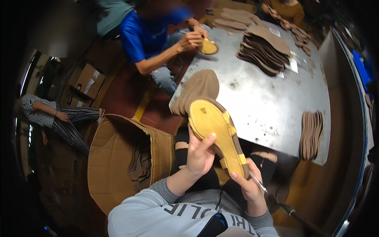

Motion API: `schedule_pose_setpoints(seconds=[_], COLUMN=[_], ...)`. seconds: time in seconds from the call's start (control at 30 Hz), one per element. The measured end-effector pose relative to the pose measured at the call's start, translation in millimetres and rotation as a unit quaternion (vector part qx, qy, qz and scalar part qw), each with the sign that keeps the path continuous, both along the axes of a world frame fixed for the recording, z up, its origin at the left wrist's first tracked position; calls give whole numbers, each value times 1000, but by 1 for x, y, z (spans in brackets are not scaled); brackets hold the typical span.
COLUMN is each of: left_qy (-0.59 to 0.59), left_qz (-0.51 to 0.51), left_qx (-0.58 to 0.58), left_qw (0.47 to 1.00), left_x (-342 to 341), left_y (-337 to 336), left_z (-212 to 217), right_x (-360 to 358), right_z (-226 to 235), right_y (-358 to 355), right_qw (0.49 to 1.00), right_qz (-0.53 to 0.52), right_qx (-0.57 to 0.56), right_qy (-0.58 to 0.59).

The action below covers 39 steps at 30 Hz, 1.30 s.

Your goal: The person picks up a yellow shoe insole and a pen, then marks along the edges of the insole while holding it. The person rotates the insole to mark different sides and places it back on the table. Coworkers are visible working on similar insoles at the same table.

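Observation:
A yellow sole-shaped template point(209, 124) with raised tabs along its rim is held tilted above my lap. A brown insole point(238, 145) lies against its underside, its edge showing on the right. My left hand point(200, 154) grips the template's left side, thumb on the yellow face, fingers hidden behind. At the narrow lower end, my right hand point(252, 187) pinches the template and also holds a slim white pen point(258, 181), its tip pointing down and right. Just beyond, a fanned pile of brown insoles point(201, 85) rests on the table's near left corner.
The metal table point(252, 106) bears more insole stacks point(264, 49) at the back and others point(312, 134) at right. An open cardboard box point(114, 158) with insoles inside stands at my left. Across the corner, a co-worker in blue point(144, 39) handles another yellow template point(209, 46).

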<state>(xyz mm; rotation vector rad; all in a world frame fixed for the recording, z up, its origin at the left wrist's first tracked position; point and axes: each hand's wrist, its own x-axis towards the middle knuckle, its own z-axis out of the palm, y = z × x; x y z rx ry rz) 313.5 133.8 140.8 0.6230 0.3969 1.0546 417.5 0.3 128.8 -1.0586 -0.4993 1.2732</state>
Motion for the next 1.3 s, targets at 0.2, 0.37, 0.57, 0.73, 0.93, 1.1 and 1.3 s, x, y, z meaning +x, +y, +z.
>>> schedule_pose_setpoints(seconds=[0.2,0.37,0.57,0.73,0.93,1.1,1.3], left_qy=[9,161,183,187,221,364,432], left_qz=[-70,-371,-599,-526,-486,-394,-318], left_qx=[29,110,193,144,195,294,385], left_qw=[997,908,756,817,823,791,751], left_x=[-22,-39,-36,-26,-16,-9,6], left_y=[39,45,17,7,3,-7,-12], left_z=[-15,-30,-38,-42,-42,-30,-20], right_x=[31,61,58,42,37,36,37], right_z=[-3,7,6,4,4,-4,-11], right_y=[-2,-10,0,11,15,16,12], right_qw=[982,952,973,988,984,980,980], right_qz=[-183,-294,-199,-102,-90,-76,-89], right_qx=[35,55,39,44,32,-5,20], right_qy=[-42,-68,-109,-106,-153,-183,-175])
